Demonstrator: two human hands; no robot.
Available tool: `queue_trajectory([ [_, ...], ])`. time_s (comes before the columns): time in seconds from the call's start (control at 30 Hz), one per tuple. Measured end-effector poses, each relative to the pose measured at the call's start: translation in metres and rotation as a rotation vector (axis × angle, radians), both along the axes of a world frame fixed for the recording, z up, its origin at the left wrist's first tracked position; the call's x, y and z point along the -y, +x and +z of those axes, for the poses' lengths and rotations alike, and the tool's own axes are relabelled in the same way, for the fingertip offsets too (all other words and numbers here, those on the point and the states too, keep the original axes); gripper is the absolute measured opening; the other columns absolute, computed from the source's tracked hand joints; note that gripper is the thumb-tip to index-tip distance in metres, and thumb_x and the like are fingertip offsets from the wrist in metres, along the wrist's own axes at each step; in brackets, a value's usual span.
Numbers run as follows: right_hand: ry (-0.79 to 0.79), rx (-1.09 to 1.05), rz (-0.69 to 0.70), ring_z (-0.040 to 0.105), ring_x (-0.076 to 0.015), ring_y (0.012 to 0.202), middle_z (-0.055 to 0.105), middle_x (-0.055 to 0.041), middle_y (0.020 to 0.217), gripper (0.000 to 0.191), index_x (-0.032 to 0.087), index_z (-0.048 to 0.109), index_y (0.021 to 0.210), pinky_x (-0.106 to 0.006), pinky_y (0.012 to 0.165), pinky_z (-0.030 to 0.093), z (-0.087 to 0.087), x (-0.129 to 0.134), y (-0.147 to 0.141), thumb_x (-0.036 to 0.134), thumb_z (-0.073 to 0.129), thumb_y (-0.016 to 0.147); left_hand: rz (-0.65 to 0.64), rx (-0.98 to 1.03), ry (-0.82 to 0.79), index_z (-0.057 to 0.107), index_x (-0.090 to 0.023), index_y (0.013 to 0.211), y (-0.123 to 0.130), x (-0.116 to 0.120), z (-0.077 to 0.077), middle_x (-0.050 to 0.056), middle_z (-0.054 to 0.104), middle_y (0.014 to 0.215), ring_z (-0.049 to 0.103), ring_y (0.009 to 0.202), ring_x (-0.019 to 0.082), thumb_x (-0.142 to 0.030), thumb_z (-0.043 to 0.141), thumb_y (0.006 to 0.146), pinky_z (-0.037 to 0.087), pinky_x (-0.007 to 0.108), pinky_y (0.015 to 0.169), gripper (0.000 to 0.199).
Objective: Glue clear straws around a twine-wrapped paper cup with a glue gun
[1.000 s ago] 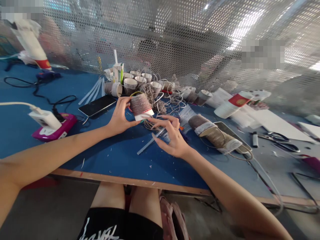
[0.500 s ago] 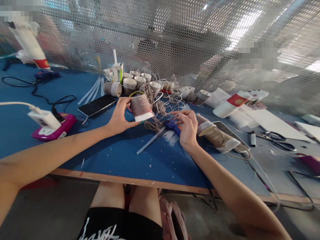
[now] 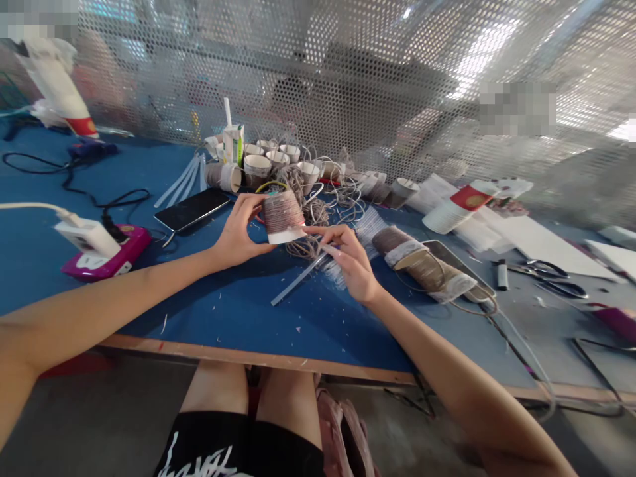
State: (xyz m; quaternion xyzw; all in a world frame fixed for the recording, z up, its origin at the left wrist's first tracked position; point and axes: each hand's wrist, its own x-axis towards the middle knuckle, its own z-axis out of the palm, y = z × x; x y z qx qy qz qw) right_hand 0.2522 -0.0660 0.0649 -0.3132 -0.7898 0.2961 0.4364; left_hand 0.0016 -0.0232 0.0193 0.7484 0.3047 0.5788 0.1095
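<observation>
My left hand (image 3: 240, 232) is wrapped round a paper cup (image 3: 284, 215), tilted so that its bare white rim faces down towards me. Brownish cord winds in close rows around the cup's wall. My right hand (image 3: 350, 258) has its index finger stretched to the cord near the rim at the cup's right side. The other fingers are held apart from it, and I see nothing gripped in them. Below that hand a clear glue stick (image 3: 297, 283) lies on the blue table. Loose cord (image 3: 304, 246) lies tangled behind the cup.
Several cord-wrapped cups (image 3: 258, 165) stand at the back by the perforated metal screen (image 3: 348, 86). A phone (image 3: 193, 211) and a purple power strip (image 3: 112, 255) lie left. To the right are wrapped cups lying down (image 3: 422, 265), scissors (image 3: 549, 271) and stacked paper cups (image 3: 454, 209).
My right hand has moved left from beside the blue glue gun to the cup, its index finger now at the cord. The glue gun is now hidden. My left hand holds the cup almost unchanged.
</observation>
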Motion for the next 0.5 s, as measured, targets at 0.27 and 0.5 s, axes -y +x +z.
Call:
queue_trajectory([
  [0.27,0.082,-0.45,-0.237,0.066,-0.0267,0.092,0.07,-0.0049,0.086,0.018,0.025,0.05,0.077,-0.043,0.084,0.046,0.002,-0.008,-0.001,0.04,0.05,0.086,-0.034,0.056,-0.04,0.047,-0.024,0.131,-0.001,-0.004,-0.004,0.011,0.05,0.126,0.059,0.116,0.026,-0.054,0.085,0.067,0.057,0.046,0.1,0.081],
  [0.5,-0.065,-0.171,0.04,0.065,-0.032,0.106,0.075,-0.0085,0.108,0.028,0.026,0.051,0.08,-0.054,0.101,0.042,0.001,0.005,-0.006,0.054,0.05,0.084,-0.087,0.108,-0.054,0.045,-0.026,0.128,0.001,-0.006,-0.006,0.009,0.051,0.124,0.06,0.119,0.026,-0.062,0.083,0.066,0.056,0.044,0.101,0.081],
])
